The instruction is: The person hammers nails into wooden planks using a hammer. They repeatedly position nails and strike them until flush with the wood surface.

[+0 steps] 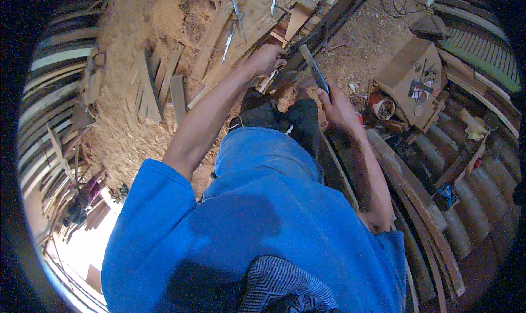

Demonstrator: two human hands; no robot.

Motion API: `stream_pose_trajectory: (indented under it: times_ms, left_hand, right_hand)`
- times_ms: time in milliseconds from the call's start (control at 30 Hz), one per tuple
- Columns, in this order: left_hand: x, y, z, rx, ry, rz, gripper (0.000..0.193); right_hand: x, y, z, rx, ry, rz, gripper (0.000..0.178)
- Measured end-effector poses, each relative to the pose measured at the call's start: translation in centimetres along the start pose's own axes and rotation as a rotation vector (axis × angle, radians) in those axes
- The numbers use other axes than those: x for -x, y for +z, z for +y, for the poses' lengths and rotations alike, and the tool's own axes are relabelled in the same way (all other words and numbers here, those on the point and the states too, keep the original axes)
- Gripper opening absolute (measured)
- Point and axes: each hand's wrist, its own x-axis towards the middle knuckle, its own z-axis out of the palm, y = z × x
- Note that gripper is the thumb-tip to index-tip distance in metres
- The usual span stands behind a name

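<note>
Slanting, a long, flat, greyish tool.

My camera shows a blue cloth shirt with short, wide sleeves ending well back from the left hand and right hand. Black trousers show nearer them, dark, pale-striped cloth farthest.

Place: woodworking workshop. Evidence: a long flat tool is in the right hand; rough planks lie just beyond the left hand; wood shavings cover the ground, with loose boards, left of that hand. Right of the tool grip: an open can; long timbers run nearer the person.
</note>
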Motion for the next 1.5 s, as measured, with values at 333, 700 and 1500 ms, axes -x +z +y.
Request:
stream_pose_trajectory:
  times_ms: [333, 700, 1500]
  left_hand:
    - [1.3, 0.3, 2.5, -0.051, -0.219, 0.06, 0.022]
    - [1.1, 1.1, 1.3, 0.009, -0.245, 0.214, 0.028]
    - [3.7, 0.2, 1.8, 0.027, -0.021, 0.118, 0.024]
  right_hand:
    - [1.3, -0.4, -0.7, -0.232, 0.042, 0.105, 0.035]
    - [-0.3, 0.4, 0.4, -0.281, 0.081, 0.057, 0.037]
    - [1.3, 0.8, 0.8, -0.193, 0.057, -0.027, 0.038]
